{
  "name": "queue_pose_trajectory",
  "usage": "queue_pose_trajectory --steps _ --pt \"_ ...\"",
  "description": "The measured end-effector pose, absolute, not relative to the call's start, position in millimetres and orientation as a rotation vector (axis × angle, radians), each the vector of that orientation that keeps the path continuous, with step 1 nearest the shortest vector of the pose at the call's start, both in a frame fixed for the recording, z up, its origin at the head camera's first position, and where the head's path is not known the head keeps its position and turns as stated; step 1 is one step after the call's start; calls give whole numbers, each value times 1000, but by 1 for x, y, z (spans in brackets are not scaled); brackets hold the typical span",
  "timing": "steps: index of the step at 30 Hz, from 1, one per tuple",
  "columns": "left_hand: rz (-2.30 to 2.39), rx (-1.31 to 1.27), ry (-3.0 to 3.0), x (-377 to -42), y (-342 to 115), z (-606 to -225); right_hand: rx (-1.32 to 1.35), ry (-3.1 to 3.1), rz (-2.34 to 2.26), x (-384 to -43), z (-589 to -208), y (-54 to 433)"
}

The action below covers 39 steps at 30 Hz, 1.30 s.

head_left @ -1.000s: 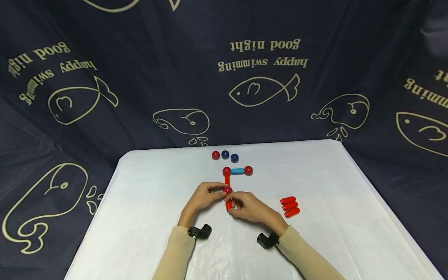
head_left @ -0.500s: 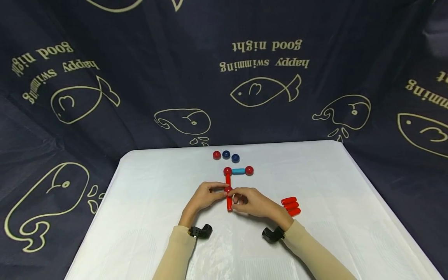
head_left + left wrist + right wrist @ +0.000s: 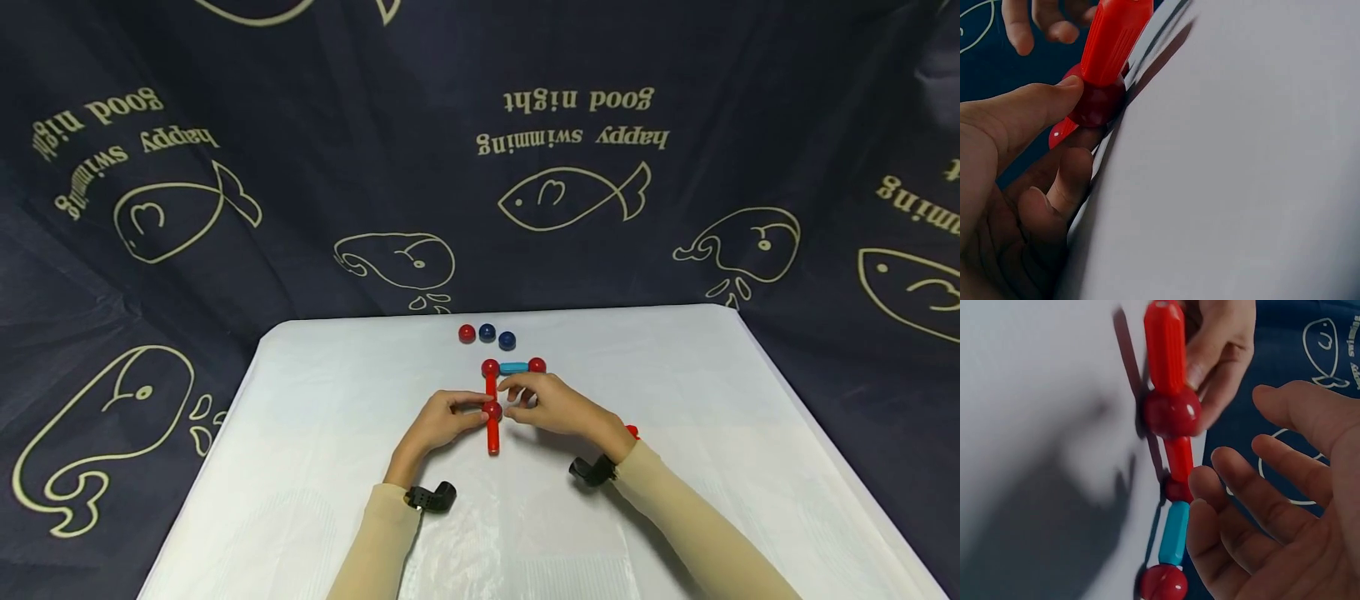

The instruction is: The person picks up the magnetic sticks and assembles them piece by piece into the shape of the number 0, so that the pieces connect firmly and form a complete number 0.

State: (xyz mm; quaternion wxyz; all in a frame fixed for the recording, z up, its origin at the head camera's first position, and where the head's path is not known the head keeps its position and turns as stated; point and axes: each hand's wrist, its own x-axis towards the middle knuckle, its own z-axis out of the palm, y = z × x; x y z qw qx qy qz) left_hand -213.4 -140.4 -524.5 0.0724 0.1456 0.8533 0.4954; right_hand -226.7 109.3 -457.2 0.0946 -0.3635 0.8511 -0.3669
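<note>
A red ball (image 3: 492, 411) joins two red rods in a line on the table; my left hand (image 3: 442, 418) pinches it between thumb and fingers. From that ball the near red rod (image 3: 492, 440) points toward me. The far red rod (image 3: 491, 385) runs to a corner red ball (image 3: 491, 367), from which a light blue rod (image 3: 1175, 532) leads to an end red ball (image 3: 1164, 583). To the right of the joint my right hand (image 3: 555, 406) hovers with fingers loosely bent and nothing between them. In the right wrist view it stands apart from the pieces.
Behind the built shape lie a loose red ball (image 3: 467, 333) and two dark blue balls (image 3: 487, 332). Loose red rods (image 3: 633, 432) are mostly hidden by my right wrist. A white cloth (image 3: 337, 367) covers the table, and a dark printed curtain (image 3: 300, 167) hangs behind.
My right hand has let go of the near red rod and moved away, up and to the right. The left hand keeps its hold on the red ball.
</note>
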Motion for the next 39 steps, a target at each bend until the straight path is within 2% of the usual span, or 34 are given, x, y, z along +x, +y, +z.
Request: queue_pose_trajectory --steps 14,25,39 --pt "1504 426 2550 -213 -140 -523 -906 2653 -1196 -274 -450 105" --pt "1506 433 2558 -212 -140 -522 -700 2780 -1188 -313 -467 97" --pt "1485 418 2567 -213 -140 -526 -474 2836 -1241 -332 -487 95"
